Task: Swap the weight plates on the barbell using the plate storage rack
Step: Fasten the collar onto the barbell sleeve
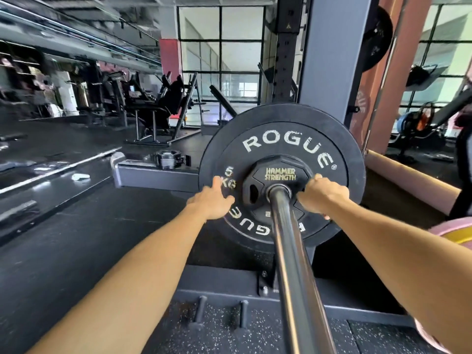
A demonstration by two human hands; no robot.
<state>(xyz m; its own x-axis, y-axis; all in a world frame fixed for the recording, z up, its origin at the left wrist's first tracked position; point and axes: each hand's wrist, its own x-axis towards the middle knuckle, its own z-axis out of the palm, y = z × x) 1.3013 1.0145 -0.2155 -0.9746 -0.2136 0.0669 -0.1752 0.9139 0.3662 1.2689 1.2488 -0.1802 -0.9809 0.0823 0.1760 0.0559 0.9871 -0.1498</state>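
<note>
Three plates share my bar's (293, 256) sleeve: one large plate (355, 154), one 5 kg plate (281, 143), one small plate (280, 174) outermost. My left hand (210, 199) presses flat on the 5 kg plate; my right hand (323, 196) grips the small plate's edge.

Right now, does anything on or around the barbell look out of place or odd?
Little stands out. The small black Hammer Strength plate sits flush against the larger black Rogue plate on the steel barbell sleeve. One oddity: no collar is visible on the sleeve.
</note>
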